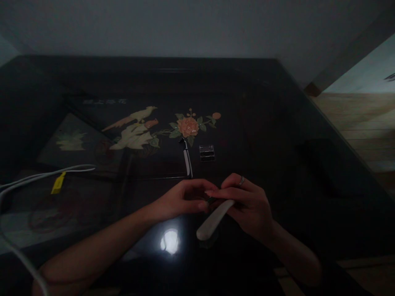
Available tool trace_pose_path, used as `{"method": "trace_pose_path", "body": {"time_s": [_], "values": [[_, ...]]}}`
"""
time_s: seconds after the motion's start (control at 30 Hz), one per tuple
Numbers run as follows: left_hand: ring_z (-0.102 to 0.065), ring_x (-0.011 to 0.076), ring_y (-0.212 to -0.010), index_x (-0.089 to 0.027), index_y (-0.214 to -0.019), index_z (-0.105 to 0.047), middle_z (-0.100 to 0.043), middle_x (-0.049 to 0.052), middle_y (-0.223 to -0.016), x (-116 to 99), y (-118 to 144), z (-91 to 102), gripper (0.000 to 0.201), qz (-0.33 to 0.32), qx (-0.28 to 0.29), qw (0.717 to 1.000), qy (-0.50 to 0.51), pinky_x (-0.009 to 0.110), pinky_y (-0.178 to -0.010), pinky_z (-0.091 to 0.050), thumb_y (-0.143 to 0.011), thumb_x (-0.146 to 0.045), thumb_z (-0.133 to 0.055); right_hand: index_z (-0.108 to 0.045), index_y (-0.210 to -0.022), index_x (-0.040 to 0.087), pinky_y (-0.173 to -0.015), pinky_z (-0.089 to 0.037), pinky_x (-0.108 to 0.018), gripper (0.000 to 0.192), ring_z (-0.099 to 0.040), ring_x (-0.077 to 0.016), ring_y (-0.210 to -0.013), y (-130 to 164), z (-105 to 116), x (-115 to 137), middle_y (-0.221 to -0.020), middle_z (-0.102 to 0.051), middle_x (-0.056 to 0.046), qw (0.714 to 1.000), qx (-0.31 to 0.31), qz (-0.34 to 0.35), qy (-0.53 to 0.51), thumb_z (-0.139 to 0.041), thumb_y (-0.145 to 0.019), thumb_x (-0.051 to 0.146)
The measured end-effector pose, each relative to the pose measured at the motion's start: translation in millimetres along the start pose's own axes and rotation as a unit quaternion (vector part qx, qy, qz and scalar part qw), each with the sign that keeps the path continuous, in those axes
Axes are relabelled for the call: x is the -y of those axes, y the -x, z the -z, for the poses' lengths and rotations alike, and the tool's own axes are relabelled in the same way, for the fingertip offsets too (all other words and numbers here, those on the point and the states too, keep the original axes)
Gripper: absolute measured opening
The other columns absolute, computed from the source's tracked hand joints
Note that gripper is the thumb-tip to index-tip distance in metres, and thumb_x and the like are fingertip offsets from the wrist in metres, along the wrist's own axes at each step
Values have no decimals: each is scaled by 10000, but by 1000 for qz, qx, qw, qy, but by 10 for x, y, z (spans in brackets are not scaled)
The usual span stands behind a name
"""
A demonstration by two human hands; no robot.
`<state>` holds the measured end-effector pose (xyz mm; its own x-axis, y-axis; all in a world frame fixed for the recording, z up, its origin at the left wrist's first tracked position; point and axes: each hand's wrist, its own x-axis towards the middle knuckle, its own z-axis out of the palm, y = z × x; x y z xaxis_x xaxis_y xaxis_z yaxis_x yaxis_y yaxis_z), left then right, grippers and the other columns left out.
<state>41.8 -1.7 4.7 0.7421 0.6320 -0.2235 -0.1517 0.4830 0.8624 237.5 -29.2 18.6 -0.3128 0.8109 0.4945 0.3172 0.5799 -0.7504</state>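
Note:
My right hand [251, 205], with a ring on one finger, is closed around the narrow end of a smooth white handle [216, 220]. The handle's thick rounded end slants down toward me. At its other end, between the two hands, a small dark piece [210, 200] shows partly. My left hand [185, 199] pinches this piece between thumb and fingers, touching the right fingertips. The fingers hide most of it, so its kind is unclear. Beyond my hands lie a black-and-white razor [187, 159] and a small clear case [206, 153] with dark contents.
The glossy dark table [253, 123] bears a picture of birds and a pink flower [188, 126]. On the left lie a white cable [46, 174] and a yellow tag [58, 183]. A wall [154, 28] stands behind the table; a wooden floor [364, 123] shows at right.

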Motion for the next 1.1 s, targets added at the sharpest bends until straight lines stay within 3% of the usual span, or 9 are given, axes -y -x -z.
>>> {"method": "trace_pose_path", "body": {"time_s": [0.33, 0.6, 0.7, 0.87, 1.1], "values": [[-597, 135, -796, -156, -1003, -666, -663, 26, -889, -6, 3, 39, 393, 7, 33, 998, -46, 251, -776, -464, -729, -411, -785, -780, -986, 269, -516, -431, -195, 173, -554, -93, -615, -30, 71, -34, -749, -610, -1, 994, 71, -45, -64, -657, -878, 210], [-589, 115, -756, -158, -983, -670, -661, 11, -853, -30, 24, 33, 301, 18, 24, 997, -65, 229, -729, -461, -739, -299, -777, -769, -945, 217, -520, -429, -192, 138, -556, -92, -612, -14, 83, -34, -744, -608, -3, 990, 98, -73, -66, -644, -892, 239], [-573, 109, -708, -153, -988, -668, -646, 2, -808, -34, 23, 42, 365, -11, -10, 998, -66, 215, -670, -451, -701, -333, -805, -747, -994, 217, -583, -471, -207, 149, -593, -110, -665, -48, 104, -8, -785, -650, -11, 988, 103, -101, -53, -656, -883, 255], [-525, 85, -599, -145, -1025, -660, -602, -8, -722, 5, -5, 112, 440, -149, -117, 980, -60, 188, -563, -416, -694, -389, -814, -646, -1241, 217, -743, -529, -274, 321, -654, -160, -831, -114, 189, -14, -943, -710, -49, 983, 56, -177, -14, -499, -961, 275], [-477, 59, -540, -188, -1095, -673, -561, -36, -669, 19, -41, 209, 412, -235, -200, 951, -3, 167, -506, -372, -740, -359, -792, -584, -1348, 224, -713, -538, -264, 428, -636, -137, -729, -215, 304, -124, -905, -720, -31, 971, 129, -199, -26, -535, -924, 264]]}}
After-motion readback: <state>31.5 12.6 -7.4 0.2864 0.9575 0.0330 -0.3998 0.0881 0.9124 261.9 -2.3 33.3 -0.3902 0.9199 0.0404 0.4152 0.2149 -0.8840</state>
